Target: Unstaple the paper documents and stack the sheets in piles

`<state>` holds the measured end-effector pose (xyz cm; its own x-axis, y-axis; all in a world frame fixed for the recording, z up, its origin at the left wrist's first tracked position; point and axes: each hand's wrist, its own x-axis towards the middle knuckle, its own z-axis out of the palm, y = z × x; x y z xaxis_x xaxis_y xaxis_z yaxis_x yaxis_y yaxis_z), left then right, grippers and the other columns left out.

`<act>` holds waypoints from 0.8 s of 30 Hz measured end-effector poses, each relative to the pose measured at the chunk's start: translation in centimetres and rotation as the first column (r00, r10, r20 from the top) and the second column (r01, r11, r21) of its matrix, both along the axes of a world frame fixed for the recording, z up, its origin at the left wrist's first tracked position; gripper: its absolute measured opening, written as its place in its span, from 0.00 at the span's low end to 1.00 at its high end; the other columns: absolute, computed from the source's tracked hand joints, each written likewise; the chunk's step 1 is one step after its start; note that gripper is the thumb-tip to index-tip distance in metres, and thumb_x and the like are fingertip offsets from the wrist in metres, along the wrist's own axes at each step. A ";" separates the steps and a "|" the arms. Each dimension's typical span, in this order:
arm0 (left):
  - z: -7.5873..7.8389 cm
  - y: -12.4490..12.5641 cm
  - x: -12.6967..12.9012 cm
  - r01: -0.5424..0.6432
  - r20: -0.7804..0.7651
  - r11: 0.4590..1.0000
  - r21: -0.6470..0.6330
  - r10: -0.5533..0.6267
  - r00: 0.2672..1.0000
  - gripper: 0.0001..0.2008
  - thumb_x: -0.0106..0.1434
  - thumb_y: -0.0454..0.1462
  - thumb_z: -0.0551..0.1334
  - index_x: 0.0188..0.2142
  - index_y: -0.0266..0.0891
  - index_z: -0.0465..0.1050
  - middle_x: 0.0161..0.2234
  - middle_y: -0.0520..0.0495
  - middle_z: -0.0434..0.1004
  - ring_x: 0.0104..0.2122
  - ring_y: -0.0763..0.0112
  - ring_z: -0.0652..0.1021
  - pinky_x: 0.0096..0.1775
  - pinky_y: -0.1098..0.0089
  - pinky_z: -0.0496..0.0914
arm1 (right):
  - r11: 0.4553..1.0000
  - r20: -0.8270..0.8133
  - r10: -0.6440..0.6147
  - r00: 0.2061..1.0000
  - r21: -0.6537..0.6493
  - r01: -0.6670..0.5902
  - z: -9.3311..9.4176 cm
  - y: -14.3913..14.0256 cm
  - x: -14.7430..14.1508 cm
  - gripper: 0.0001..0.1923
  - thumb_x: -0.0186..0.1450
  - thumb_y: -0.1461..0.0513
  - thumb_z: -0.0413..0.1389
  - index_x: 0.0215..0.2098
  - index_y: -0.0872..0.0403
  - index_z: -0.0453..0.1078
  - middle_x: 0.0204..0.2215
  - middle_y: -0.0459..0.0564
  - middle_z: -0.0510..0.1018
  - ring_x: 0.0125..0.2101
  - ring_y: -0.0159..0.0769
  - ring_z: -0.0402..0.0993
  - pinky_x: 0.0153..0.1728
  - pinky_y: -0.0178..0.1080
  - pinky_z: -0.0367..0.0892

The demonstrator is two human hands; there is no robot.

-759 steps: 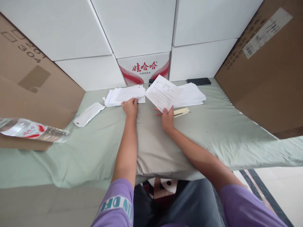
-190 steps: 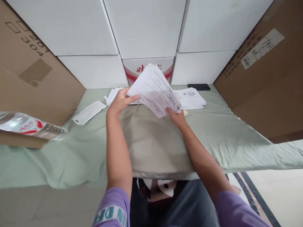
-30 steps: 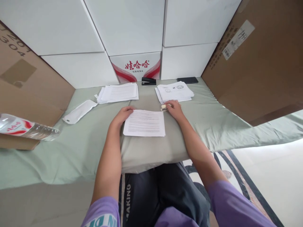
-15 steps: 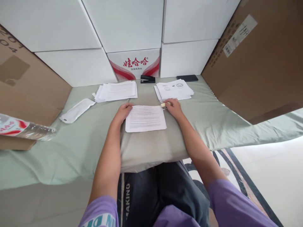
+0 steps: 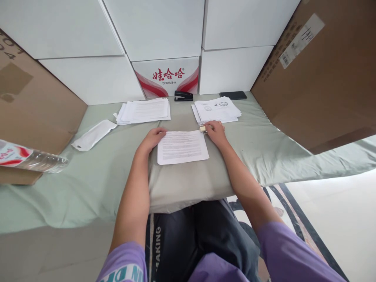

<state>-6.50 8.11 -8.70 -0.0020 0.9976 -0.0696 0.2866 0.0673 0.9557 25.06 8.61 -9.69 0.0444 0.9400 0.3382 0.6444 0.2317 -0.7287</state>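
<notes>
Since the frame half a second earlier, the printed sheet (image 5: pixel 182 147) has shifted slightly toward the right edge of the grey pillow (image 5: pixel 188 180), and both hands have kept their places at its top corners. The left hand (image 5: pixel 154 138) lies flat, fingers together, touching the sheet's upper left corner. The right hand (image 5: pixel 215 131) is curled over a small beige object (image 5: pixel 202 129) at the sheet's upper right corner; whether it pinches the object cannot be told. Toward the far edge of the bed (image 5: pixel 88 184) lie a left paper stack (image 5: pixel 143 110), a right paper stack (image 5: pixel 216 110), a black stapler (image 5: pixel 183 96) between them, and a phone (image 5: pixel 233 95).
</notes>
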 end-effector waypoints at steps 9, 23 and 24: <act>3.1 -1.8 -2.6 0.077 -0.031 0.996 -0.039 -0.078 0.996 0.22 0.46 0.53 0.73 0.30 0.38 0.76 0.26 0.51 0.75 0.28 0.70 0.72 0.32 0.70 0.64 | 0.997 0.093 -0.053 0.994 0.069 0.046 1.4 -1.1 -0.6 0.11 0.68 0.58 0.52 0.41 0.50 0.76 0.44 0.52 0.80 0.51 0.48 0.67 0.53 0.51 0.55; 4.0 -2.6 -0.9 0.261 0.429 0.965 -0.037 -0.221 0.876 0.21 0.47 0.48 0.77 0.30 0.38 0.73 0.23 0.52 0.73 0.21 0.74 0.72 0.25 0.72 0.65 | 0.841 -0.033 0.533 0.845 0.128 -0.526 2.8 -4.1 -4.0 0.29 0.68 0.47 0.54 0.64 0.46 0.65 0.60 0.56 0.72 0.61 0.50 0.64 0.59 0.55 0.63; 3.9 -2.4 -0.9 0.222 0.450 0.975 -0.004 -0.197 0.871 0.21 0.46 0.47 0.77 0.30 0.38 0.73 0.23 0.53 0.72 0.21 0.74 0.72 0.25 0.72 0.66 | 0.847 -0.094 0.529 0.844 0.132 -0.516 2.8 -4.3 -4.2 0.31 0.68 0.46 0.54 0.66 0.46 0.63 0.62 0.56 0.69 0.62 0.50 0.62 0.58 0.55 0.65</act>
